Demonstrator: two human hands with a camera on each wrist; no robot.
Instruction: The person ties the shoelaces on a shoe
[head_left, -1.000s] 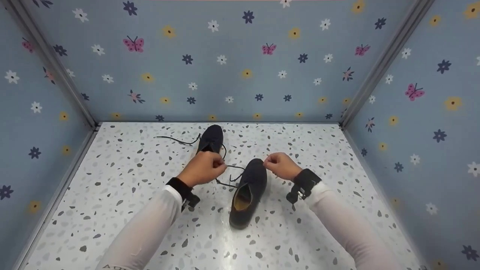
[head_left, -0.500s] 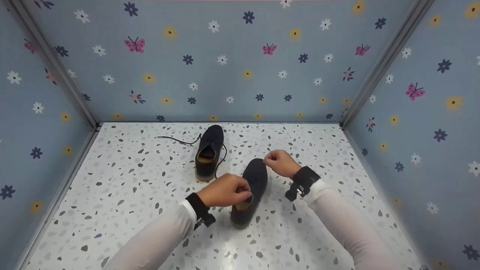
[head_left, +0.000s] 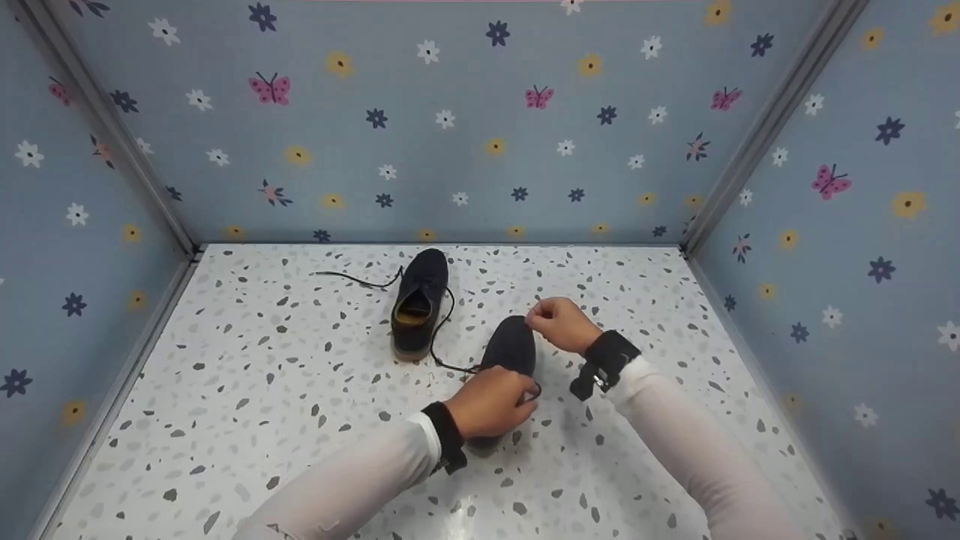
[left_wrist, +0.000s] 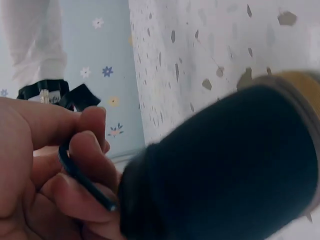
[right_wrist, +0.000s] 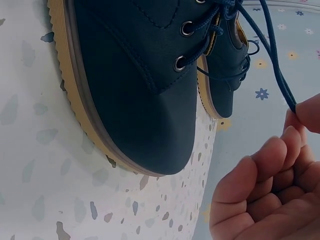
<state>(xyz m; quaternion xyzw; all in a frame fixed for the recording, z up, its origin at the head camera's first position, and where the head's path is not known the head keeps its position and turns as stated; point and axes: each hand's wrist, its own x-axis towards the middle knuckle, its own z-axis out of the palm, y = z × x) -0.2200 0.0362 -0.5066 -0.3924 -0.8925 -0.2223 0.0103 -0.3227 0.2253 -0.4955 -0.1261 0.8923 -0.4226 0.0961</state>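
A dark navy lace-up shoe (head_left: 510, 341) stands on the speckled surface, its toe pointing away. Over its opening is my left hand (head_left: 495, 403), hiding much of the heel end. Between that hand's curled fingers runs a dark shoelace (left_wrist: 85, 180), seen in the left wrist view. My right hand (head_left: 564, 326) is beside the toe. In the right wrist view its thumb and finger pinch a doubled blue lace (right_wrist: 274, 55) that leads up to the eyelets. The matching shoe (head_left: 425, 277) stands farther back on the left, also laced in dark cord.
One loose lace (head_left: 352, 279) of the far shoe stretches left across the white speckled surface (head_left: 285, 390). Another lace (head_left: 450, 315) curves down between the two shoes. Blue flower-patterned panels (head_left: 465, 97) rise behind and at both sides.
My left hand has moved right and nearer, from beside the far shoe's heel to over the near shoe's opening. The right hand stays almost in place beside the toe.
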